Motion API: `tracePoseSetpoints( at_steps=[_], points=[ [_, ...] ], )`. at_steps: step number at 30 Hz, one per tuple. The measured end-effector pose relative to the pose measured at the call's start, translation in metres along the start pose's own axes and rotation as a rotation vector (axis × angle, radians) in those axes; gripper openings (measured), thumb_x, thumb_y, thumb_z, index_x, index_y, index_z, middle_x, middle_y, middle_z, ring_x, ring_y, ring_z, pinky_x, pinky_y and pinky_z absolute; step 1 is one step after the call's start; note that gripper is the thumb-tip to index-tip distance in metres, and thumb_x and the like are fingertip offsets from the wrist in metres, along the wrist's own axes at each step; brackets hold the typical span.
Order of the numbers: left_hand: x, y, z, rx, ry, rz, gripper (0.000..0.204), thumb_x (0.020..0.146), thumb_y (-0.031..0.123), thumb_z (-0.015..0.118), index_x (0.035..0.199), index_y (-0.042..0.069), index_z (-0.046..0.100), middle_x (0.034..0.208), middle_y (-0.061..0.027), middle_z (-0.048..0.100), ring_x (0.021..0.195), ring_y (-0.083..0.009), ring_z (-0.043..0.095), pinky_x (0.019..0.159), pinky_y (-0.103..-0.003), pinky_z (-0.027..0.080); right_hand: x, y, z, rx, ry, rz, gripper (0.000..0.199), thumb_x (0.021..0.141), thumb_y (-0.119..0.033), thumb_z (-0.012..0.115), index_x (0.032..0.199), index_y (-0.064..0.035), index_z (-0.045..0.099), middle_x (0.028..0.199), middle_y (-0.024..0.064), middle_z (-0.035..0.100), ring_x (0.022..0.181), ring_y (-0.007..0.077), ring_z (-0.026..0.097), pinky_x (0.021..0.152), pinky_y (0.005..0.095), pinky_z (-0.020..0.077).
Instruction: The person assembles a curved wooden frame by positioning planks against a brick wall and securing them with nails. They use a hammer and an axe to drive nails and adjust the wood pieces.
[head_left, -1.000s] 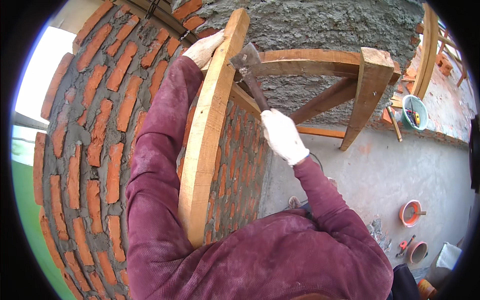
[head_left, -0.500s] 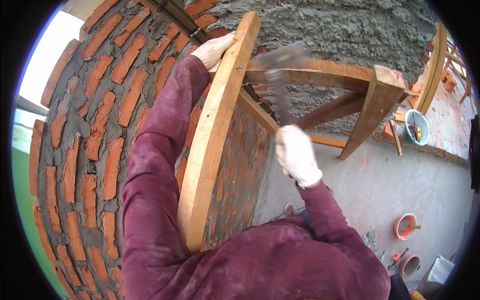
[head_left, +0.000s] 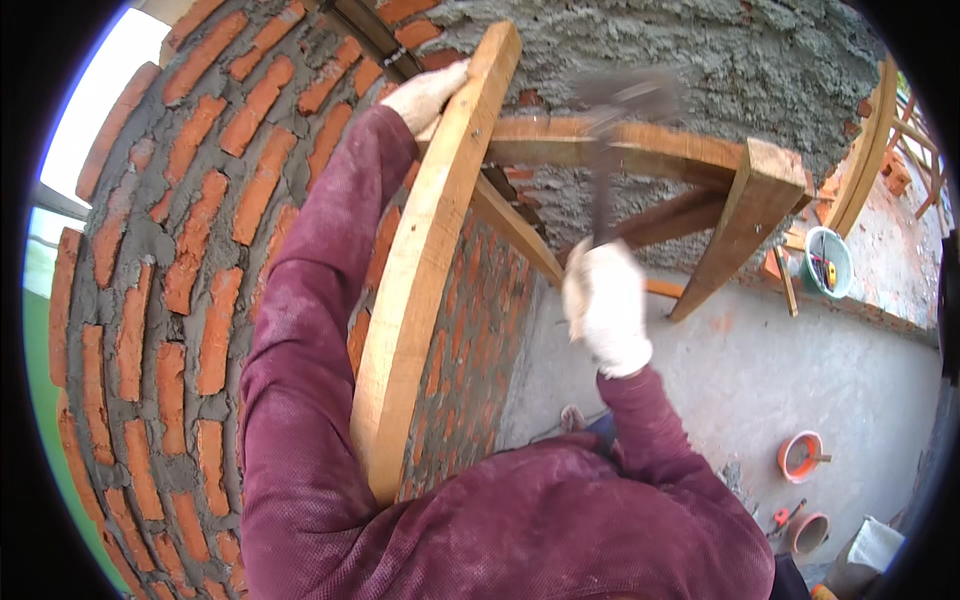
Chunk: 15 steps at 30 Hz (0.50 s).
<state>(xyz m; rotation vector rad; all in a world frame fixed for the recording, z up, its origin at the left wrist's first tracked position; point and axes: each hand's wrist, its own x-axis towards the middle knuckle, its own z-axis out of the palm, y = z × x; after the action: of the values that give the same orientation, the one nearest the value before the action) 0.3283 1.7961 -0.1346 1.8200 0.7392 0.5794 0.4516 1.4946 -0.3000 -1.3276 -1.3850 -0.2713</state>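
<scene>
My left hand point(head_left: 428, 97), in a white work glove, closes on the far side of a long wooden beam point(head_left: 425, 270) near its upper end; the beam partly hides its fingers. The beam slants down toward my chest. My gloved right hand point(head_left: 606, 305) is wrapped round the handle of a hammer point(head_left: 603, 190), raised with its head up. Motion smears the head, so its exact shape is unclear. Behind the hammer, a wooden crosspiece point(head_left: 665, 143) runs from the beam to a wooden post point(head_left: 745, 225). Small nail-like spots show on the beam's face.
On the left stands a brick wall point(head_left: 215, 330) with grey mortar; rough cement covers the wall point(head_left: 690, 50) ahead. A pale bucket of tools point(head_left: 815, 240) sits at the right, beside a wood offcut point(head_left: 787, 281). An orange bucket point(head_left: 790, 470) stands lower on the concrete floor point(head_left: 720, 390).
The hammer has swung to the right and my right hand has shifted slightly right and down. My left hand keeps its hold on the beam. The view has turned slightly.
</scene>
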Motion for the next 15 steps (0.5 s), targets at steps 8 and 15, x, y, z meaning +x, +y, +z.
tracePoseSetpoints(
  at_steps=[8,15],
  points=[
    [0.001,-0.004,-0.007,0.132,-0.011,-0.113,0.054,0.105,0.053,0.053,0.128,0.005,0.063,0.104,-0.0048,0.072,0.084,-0.0093,0.069,0.074,-0.03,0.06,0.047,-0.024,-0.009,1.336,0.469,0.242,0.039,0.098,-0.049,0.05,0.092,-0.0118,0.061,0.066,0.0044,0.046,0.057,0.0208,0.049,0.054,0.0363,0.0439],
    [-0.003,-0.003,-0.011,-0.162,-0.088,-0.172,0.064,0.11,0.054,0.025,0.157,0.015,0.04,0.149,-0.0094,0.053,0.126,-0.0175,0.06,0.104,-0.034,0.053,0.019,-0.003,-0.025,0.764,0.433,0.153,0.037,0.103,-0.046,0.049,0.102,-0.0113,0.062,0.062,0.0026,0.049,0.048,0.0194,0.05,0.043,0.0355,0.0458]
  ],
)
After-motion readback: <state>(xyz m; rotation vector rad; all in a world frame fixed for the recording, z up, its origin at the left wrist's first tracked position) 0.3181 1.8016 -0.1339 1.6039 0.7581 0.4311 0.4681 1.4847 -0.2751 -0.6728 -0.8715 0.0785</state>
